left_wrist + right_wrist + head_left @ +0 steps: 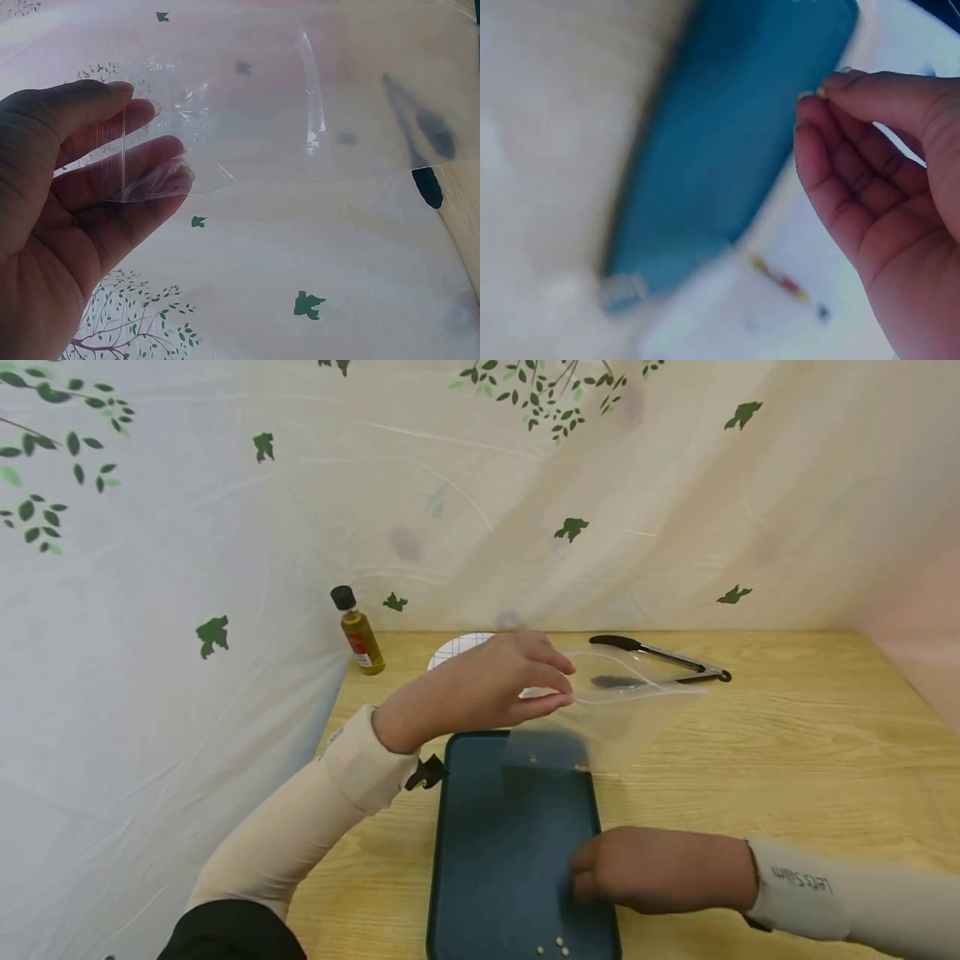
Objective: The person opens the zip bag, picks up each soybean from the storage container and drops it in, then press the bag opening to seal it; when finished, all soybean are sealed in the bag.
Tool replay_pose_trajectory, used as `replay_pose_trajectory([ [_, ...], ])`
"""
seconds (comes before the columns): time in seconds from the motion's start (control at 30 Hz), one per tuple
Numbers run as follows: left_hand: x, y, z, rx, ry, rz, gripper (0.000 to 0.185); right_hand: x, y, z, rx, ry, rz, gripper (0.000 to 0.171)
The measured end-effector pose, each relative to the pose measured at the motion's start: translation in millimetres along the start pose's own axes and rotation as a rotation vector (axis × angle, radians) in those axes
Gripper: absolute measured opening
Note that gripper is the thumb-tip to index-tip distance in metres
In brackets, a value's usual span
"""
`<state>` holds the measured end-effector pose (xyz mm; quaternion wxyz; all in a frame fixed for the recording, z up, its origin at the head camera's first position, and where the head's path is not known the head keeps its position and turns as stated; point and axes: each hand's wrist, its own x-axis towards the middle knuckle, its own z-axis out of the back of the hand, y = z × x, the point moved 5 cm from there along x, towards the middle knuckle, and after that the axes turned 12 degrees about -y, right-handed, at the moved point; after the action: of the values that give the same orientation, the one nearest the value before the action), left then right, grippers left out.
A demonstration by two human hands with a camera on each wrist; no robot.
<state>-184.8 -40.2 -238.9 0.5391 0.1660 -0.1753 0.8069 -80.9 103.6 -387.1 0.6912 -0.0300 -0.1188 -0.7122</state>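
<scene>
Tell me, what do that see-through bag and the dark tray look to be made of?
The bag looks like thin clear plastic film: the backdrop shows through and it creases glossily. The tray seems matte dark teal plastic, though that is less certain.

Oil bottle point(358, 631), tongs point(663, 658), plate point(456, 648) at table's point(787, 735) back.

- A staged recording booth is indicated, not a real kitchen: a leaf-printed fabric backdrop point(525, 485) is hung from 9 to 3 o'clock.
- Kitchen props are laid on a wooden table point(787, 752): oil bottle point(358, 632) at 11 o'clock, tongs point(660, 658) at 1 o'clock, teal tray point(502, 852) at centre.
</scene>
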Motion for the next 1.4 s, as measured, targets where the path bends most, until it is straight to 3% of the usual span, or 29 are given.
replay_pose_trajectory([
  [0.2, 3.0, -1.1, -0.9, -0.009, -0.007, -0.002, 0.018, 2.3, -17.3, 98.9, -0.014, -0.279, -0.043, 0.011],
  [0.33, 3.6, -1.5, 0.0, -0.010, -0.009, -0.011, 0.018, 3.1, -28.6, 171.6, -0.125, -0.470, -0.077, 0.028],
  [0.43, 2.9, -0.8, 0.3, -0.007, -0.013, -0.011, 0.018, 5.3, -42.4, 209.4, -0.200, -0.536, -0.126, 0.034],
  [0.5, 2.1, -0.8, 0.8, -0.011, -0.016, -0.006, 0.018, 8.4, -51.1, 222.4, -0.234, -0.555, -0.132, 0.036],
  [0.87, 5.4, -2.4, 2.1, -0.016, -0.039, -0.022, 0.017, 13.8, -71.3, 226.2, -0.246, -0.565, -0.124, 0.037],
  [1.27, 9.8, -1.4, 0.8, -0.038, -0.031, -0.022, 0.019, 12.7, -85.1, 214.3, -0.189, -0.470, -0.165, 0.036],
  [1.4, 10.6, -0.7, -0.8, -0.043, -0.041, -0.035, 0.019, 10.9, -85.0, 211.4, -0.217, -0.455, -0.183, 0.040],
])
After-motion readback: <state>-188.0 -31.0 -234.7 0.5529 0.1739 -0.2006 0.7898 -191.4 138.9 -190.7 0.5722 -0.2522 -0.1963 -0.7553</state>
